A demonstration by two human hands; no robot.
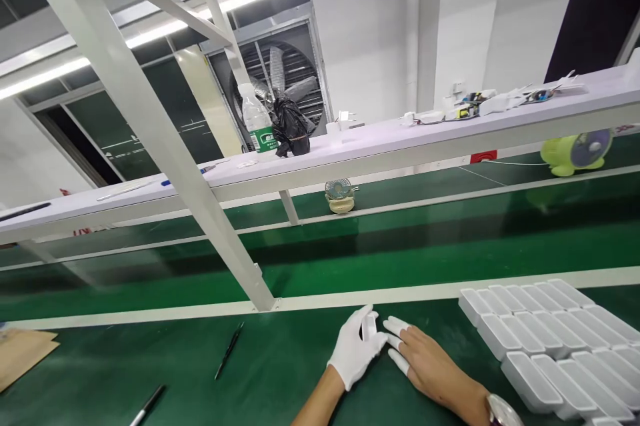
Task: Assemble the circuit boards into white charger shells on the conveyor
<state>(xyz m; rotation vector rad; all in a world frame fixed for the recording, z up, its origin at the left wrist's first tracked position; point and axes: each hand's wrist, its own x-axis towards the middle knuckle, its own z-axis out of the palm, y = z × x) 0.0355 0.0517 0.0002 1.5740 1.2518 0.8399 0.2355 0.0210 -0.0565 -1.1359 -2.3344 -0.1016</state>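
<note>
My left hand (356, 349), in a white glove, is closed around a small white rectangular plastic case (369, 326) above the green work mat. Thumb and fingers wrap its sides, so part of the case is hidden. Just to the right is my right hand (423, 359), with white covers on several fingers and a watch on the wrist. Its fingers are stretched out and slightly apart, pointing towards the case with nothing in them. Whether a fingertip touches the left thumb I cannot tell. Rows of similar white open cases (563, 346) stand to the right.
A black pen (230, 350) and a capped marker (147, 406) lie left of my hands. Brown paper (25, 354) lies far left. Beyond a white rail (400, 295) runs a green belt (400, 259). A slanted white post (200, 199) and a shelf (360, 146) stand ahead.
</note>
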